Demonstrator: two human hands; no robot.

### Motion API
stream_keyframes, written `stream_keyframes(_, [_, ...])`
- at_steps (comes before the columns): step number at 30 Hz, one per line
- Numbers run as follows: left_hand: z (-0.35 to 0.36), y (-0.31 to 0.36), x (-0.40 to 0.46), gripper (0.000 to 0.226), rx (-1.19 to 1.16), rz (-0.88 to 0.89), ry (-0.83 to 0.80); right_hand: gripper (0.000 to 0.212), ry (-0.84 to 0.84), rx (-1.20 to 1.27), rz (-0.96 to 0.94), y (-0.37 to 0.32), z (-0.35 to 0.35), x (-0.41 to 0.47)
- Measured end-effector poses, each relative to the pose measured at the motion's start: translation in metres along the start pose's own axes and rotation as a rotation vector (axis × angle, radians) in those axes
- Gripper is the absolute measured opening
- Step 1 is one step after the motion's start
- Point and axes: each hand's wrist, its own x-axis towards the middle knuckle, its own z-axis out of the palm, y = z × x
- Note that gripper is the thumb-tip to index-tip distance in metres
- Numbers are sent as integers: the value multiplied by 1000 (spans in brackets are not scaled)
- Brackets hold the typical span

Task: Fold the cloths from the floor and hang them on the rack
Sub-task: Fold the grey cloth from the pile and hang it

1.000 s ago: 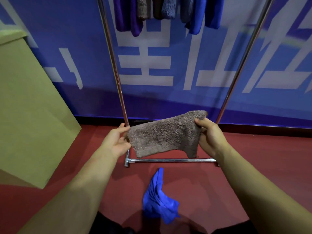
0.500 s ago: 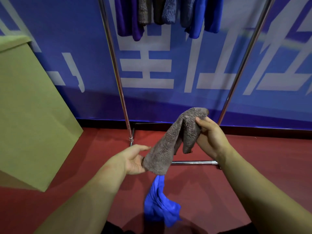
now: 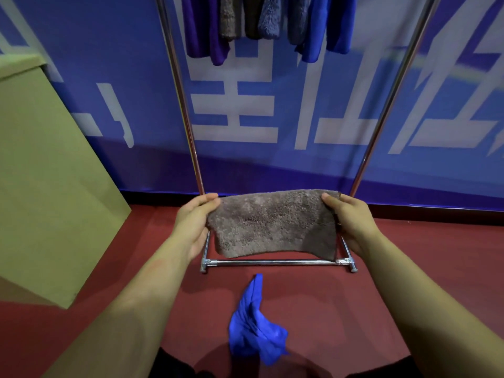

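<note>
- The left hand (image 3: 194, 222) pinches the upper left corner of a grey-brown fleece cloth (image 3: 272, 222), thumb on the near face and the other fingers hidden behind it.
- The right hand (image 3: 351, 222) pinches the upper right corner the same way, thumb lying over the top edge, the remaining fingers curled behind the fabric.
- Between the two hands the cloth hangs spread out in the air as a wide rectangle; its top edge runs nearly level and its bottom edge sags in a shallow curve (the lower right corner drops a little further than the left).
- The cloth hangs in front of the metal rack (image 3: 275, 262), its lower edge just above the rack's near base bar; whether it touches the bar cannot be told.
- The rack's two chrome uprights rise on either side, the left one behind the left hand, the right one behind the right hand.
- From the rack's top, out of frame, hang folded cloths (image 3: 268, 20) side by side: blue ones at both ends, grey and brown ones between.
- A crumpled blue cloth (image 3: 255, 327) lies on the red floor (image 3: 409, 255), nearer the person than the base bar and apart from it.
- A tan cardboard box (image 3: 43, 186) stands at the left edge of the floor.
- A blue banner with large white characters (image 3: 234, 110) covers the wall behind the rack.
</note>
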Motion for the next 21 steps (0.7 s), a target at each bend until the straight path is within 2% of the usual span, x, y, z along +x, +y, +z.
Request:
stream_keyframes(3, [0,6,-2,21,-38,80,6,11,9,10,18,-4,-2,0])
stream_keyframes(6, [-1,10,-5,26,-56,149,63,18,31,-50,-37,-7,-4,-2])
stream_keyframes(11, [-7,13,-3,29,35,265,131,23,137,-29,-185,-7,-2,0])
stream_keyframes(15, [-6,14,-4,27,141,409,167,24,117,-74,-294,-9,-1,-4])
stream_keyframes(21, [-8,18,-5,27,145,447,198,17,104,-90,-359,-9,0,-6])
